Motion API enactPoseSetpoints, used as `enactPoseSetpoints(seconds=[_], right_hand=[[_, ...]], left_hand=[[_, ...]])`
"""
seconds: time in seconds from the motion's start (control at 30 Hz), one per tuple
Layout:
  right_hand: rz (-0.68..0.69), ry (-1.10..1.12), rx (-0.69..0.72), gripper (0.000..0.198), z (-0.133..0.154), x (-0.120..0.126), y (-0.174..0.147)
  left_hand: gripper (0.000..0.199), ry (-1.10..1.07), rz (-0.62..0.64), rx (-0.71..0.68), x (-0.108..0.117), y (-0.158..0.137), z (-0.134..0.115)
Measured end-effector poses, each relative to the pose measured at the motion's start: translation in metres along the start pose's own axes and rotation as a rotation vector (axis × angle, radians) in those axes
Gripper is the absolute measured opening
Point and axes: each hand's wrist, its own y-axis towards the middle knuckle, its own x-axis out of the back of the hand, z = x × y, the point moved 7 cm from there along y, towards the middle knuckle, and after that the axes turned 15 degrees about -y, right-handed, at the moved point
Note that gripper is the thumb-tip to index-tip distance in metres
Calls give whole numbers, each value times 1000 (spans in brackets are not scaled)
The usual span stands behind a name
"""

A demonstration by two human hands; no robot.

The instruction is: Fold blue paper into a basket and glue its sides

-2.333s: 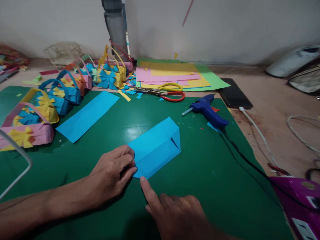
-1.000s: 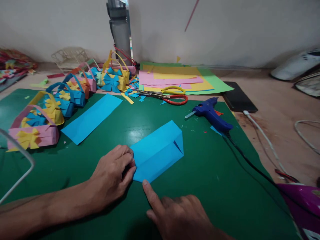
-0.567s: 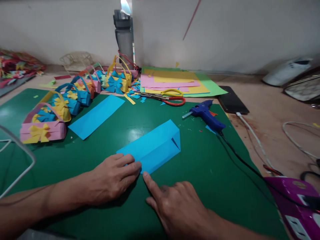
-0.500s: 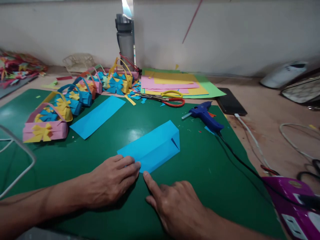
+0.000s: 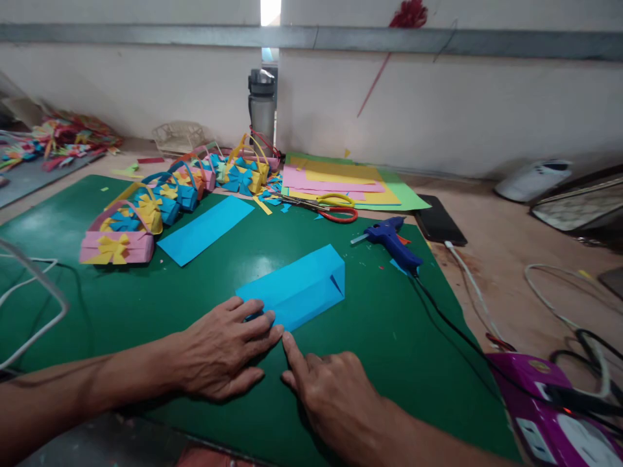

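A folded blue paper (image 5: 299,285) lies on the green cutting mat (image 5: 146,305), its far end tucked into a triangle. My left hand (image 5: 221,350) lies flat with its fingers pressing the paper's near end. My right hand (image 5: 331,395) points its index finger at the paper's near corner, tip touching the mat beside my left fingertips. A second flat blue strip (image 5: 207,228) lies further left.
A row of paper baskets with bows (image 5: 146,214) lines the mat's left side. Scissors (image 5: 331,209), coloured sheets (image 5: 341,181), a blue glue gun (image 5: 392,237) with cable, a phone (image 5: 438,226) and a bottle (image 5: 263,113) sit behind. A purple device (image 5: 549,415) is at the right.
My left hand has flattened over the paper's near end, fingers stretched out. My right index finger stays at the corner. The view has tilted up, showing more wall.
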Motion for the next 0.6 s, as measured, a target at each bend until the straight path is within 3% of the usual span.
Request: enactPoseSetpoints(seconds=[0.27,0.47,0.6], right_hand=[[-37,0,-25,39,-2,2,-2],[-55,-4,-6,40,-3,2,0],[-31,10,-5,41,-4,2,1]], left_hand=[[43,66,-68,6,8,-17,9],[33,119,-163,108,14,-41,22],[17,108,-357,135,27,-50,24]])
